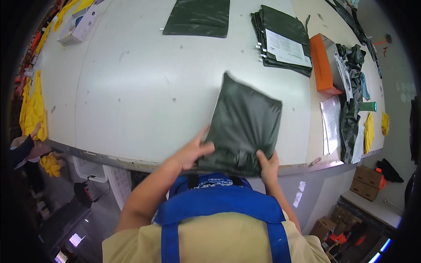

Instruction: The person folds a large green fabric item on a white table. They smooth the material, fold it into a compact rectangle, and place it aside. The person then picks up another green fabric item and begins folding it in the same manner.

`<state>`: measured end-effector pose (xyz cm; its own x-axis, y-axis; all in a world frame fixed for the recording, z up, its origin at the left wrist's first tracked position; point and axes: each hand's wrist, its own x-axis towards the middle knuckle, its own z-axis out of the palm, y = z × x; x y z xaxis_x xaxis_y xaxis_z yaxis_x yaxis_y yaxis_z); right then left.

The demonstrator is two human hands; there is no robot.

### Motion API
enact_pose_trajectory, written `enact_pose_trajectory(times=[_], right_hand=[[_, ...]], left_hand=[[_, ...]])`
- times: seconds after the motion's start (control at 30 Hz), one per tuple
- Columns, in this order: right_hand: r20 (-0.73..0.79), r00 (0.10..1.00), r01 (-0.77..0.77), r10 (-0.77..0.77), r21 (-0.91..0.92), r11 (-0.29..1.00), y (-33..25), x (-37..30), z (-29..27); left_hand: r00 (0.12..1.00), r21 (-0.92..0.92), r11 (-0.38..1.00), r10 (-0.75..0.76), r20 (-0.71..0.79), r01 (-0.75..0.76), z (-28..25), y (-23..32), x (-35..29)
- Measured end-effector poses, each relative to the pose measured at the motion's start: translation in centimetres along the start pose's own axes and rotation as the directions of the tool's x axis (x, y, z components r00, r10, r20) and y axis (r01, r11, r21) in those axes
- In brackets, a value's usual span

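Observation:
A folded dark green garment (247,116) of shiny coated fabric, flat and roughly rectangular, is held tilted over the near edge of the table. My left hand (196,151) grips its lower left side, with the thumb on top and the fingers partly hidden behind it. At the lower right corner, my right hand (269,165) pinches it, thumb on the face. Creases run up from that thumb across the fabric. Farther off lies another folded dark green piece (197,19), with a small white tag at its corner.
A stack of folded green garments (285,22) with a printed sheet (287,48) on top lies at the far right. Beside it stand an orange box (323,63), papers (330,118) and crumpled dark fabric (349,127). Yellow garments (34,107) and a white box (78,26) are at left, near another person's hand (35,130).

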<state>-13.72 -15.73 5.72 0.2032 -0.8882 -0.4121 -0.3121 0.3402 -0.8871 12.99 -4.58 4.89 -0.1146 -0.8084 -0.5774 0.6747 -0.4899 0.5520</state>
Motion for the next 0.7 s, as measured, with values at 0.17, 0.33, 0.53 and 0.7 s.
enact_pose_trajectory(times=[0.17, 0.33, 0.53, 0.7], right_hand=[[-0.039, 0.979, -0.167, 0.202, 0.417, 0.893, -3.3, -2.8, 2.1], [0.677, 0.728, 0.284, 0.111, -0.444, 0.850, -5.9, -2.5, -0.9], [0.528, 0.776, 0.626, -0.346, -0.576, 0.526, -8.1, 12.0, 5.0], [0.640, 0.768, 0.426, -0.030, -0.475, 0.770, -7.9, 14.4, 7.3]], left_hand=[[0.981, -0.265, 0.950, 0.185, 0.053, -0.165, 0.9, 4.8, 3.0], [0.966, 0.180, 0.966, 0.212, -0.147, -0.184, 0.8, 2.0, 6.6], [0.830, 0.783, 0.618, 0.471, -0.299, -0.069, 2.0, 1.5, 6.1], [0.884, 0.798, 0.597, 0.411, -0.222, -0.077, 1.3, 1.2, 6.6]])
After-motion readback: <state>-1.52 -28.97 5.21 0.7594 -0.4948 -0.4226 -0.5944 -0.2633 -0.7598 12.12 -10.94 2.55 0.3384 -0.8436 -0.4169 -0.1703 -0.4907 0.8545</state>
